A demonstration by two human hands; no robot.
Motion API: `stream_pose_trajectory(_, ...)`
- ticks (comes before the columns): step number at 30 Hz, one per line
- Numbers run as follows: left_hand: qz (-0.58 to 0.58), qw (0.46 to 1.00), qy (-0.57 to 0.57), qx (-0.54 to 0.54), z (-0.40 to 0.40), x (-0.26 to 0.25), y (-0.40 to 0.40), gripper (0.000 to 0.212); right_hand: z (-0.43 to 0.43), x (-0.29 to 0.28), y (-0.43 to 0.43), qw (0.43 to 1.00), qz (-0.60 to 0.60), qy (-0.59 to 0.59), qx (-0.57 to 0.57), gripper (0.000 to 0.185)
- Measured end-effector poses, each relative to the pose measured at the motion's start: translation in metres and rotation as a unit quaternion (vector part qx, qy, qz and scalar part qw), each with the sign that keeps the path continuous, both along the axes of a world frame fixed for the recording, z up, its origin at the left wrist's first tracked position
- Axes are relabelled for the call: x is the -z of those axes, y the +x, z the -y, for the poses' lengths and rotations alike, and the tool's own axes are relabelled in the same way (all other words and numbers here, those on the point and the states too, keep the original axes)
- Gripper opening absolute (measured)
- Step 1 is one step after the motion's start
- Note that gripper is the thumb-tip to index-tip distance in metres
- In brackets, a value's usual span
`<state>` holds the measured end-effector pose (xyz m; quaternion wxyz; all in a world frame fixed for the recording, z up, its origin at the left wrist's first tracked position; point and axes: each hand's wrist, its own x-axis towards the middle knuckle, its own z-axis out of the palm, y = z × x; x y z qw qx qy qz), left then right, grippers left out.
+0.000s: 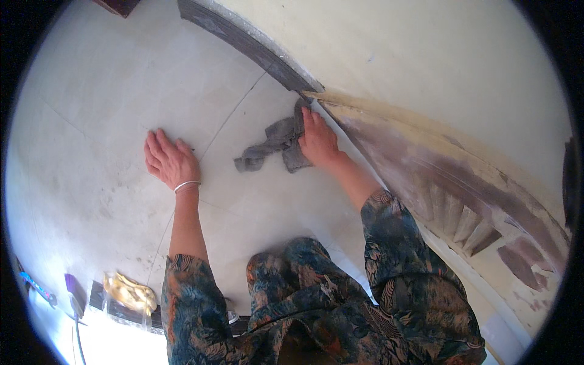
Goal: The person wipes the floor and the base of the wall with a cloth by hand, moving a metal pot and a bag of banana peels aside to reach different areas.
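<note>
My right hand [318,141] grips a crumpled dark grey cloth [280,137] and presses it to the tiled floor [237,205] in the corner by the door frame. Loose ends of the cloth trail leftward over the tile. Flat on the floor to the left rests my left hand [171,159], fingers slightly spread, with a bracelet at the wrist and nothing in its grasp. The end of a dark baseboard [255,52] meets the worn door frame [410,159] just beyond the cloth.
A cream wall [410,50] rises at the right. At lower left lie a clear plastic bag with something yellowish [130,294], a purple-ended tool [73,287] and a colourful handled object [39,288]. A reddish-brown wooden piece [117,5] shows at the top edge.
</note>
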<state>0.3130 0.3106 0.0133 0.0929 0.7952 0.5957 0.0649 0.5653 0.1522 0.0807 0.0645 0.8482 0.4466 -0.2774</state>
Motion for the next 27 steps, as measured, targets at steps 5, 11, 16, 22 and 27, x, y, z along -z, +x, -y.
stream_pose_trajectory(5,0.008,1.000,0.009,-0.001,0.000,0.005,0.001,0.051,-0.030,0.010,0.011,1.000,0.003,0.027,-0.010,0.070)
stream_pose_trajectory(11,0.015,1.000,0.010,0.004,-0.004,-0.001,-0.005,0.054,0.002,0.001,0.004,0.999,-0.013,-0.030,-0.013,0.065)
stream_pose_trajectory(16,0.029,0.999,0.014,0.001,-0.001,0.002,0.004,0.052,-0.024,0.003,0.014,0.998,0.004,-0.006,-0.061,0.068)
stream_pose_trajectory(22,-0.003,1.000,0.010,-0.002,-0.005,0.003,-0.005,0.051,-0.025,0.003,-0.011,0.997,-0.034,-0.028,-0.066,0.073)
stream_pose_trajectory(27,0.018,1.000,0.000,0.001,-0.001,0.003,0.001,0.051,-0.086,-0.002,-0.021,0.999,-0.050,-0.009,-0.017,0.076)
